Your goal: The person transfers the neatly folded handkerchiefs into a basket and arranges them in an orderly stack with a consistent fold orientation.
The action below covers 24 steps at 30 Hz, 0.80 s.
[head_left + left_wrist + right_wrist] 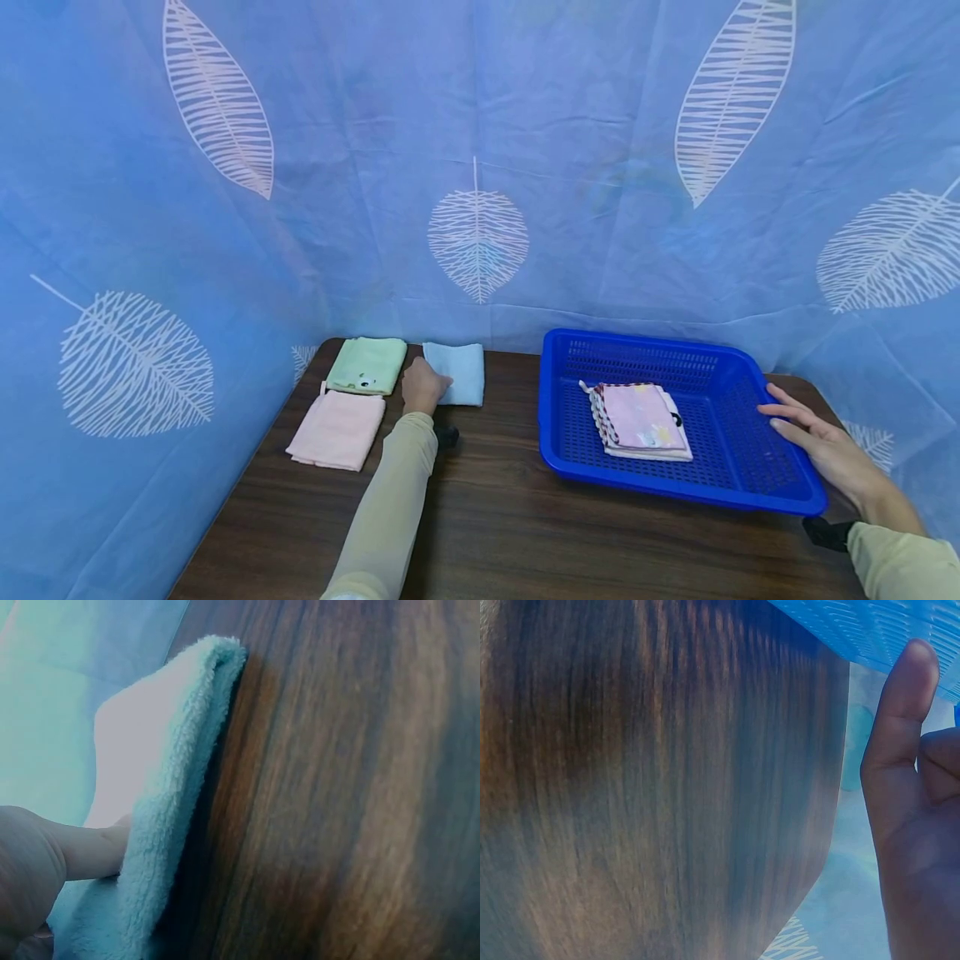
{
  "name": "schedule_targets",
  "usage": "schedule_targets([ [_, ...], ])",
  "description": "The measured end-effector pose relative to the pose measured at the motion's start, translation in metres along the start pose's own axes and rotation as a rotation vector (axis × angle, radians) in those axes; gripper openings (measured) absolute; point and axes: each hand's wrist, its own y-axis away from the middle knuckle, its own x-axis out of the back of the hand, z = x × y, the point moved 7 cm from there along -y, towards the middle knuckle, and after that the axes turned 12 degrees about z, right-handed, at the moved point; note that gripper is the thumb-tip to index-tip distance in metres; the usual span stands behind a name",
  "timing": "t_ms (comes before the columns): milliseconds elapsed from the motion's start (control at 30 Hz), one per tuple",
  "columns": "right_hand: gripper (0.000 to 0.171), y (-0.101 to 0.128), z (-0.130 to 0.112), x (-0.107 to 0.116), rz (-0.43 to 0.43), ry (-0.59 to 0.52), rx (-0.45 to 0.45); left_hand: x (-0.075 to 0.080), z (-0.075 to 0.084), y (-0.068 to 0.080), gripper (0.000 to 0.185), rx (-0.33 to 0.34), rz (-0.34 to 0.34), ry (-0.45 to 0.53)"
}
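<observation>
A: Start with the hands. What is the left hand (422, 387) doing?

B: It reaches to the far side of the worktop (495, 500) and pinches the near edge of the folded light blue towel (457, 372). In the left wrist view a finger (90, 851) is tucked into the fold, so it has a grip on the cloth, which lies flat on the wood.

A: And the right hand (817, 442)?

B: Spread, fingers fairly straight, resting against the right rim of the blue basket (780, 500). It steadies the basket and clasps nothing.

A: What lies around them?

B: Just left of the blue towel sits a green towel (367, 364), and nearer the person a pink towel (337, 429). Inside the basket is a small stack of folded cloths (643, 419), a pink one on top.

A: So which step is this?

B: I judge it the pick-up of the blue towel. The next move would call for lifting it without letting the fold open, then carrying it right, over the basket rim.
</observation>
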Motion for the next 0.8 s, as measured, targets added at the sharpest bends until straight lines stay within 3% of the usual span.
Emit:
schedule_targets([
  [167,0.046,0.0006,0.0000,-0.0011,-0.022,-0.068,-0.017,-0.0009,-0.0006,-0.0010,0.045,-0.005,-0.006,0.003],
  [433,0.050,0.0025,-0.0013,-0.0011,-0.019,-0.028,-0.024,-0.0001,-0.0022,-0.0026,0.047,-0.064,-0.017,-0.002],
  [600,0.049,0.0020,0.0004,-0.0021,-0.021,-0.040,-0.036,0.0040,-0.0026,-0.0047,0.049,-0.112,-0.015,0.064],
  [800,0.047,0.0014,-0.0003,-0.0002,-0.015,-0.037,-0.011,0.0067,-0.0044,-0.0046,0.047,-0.098,-0.051,0.163],
])
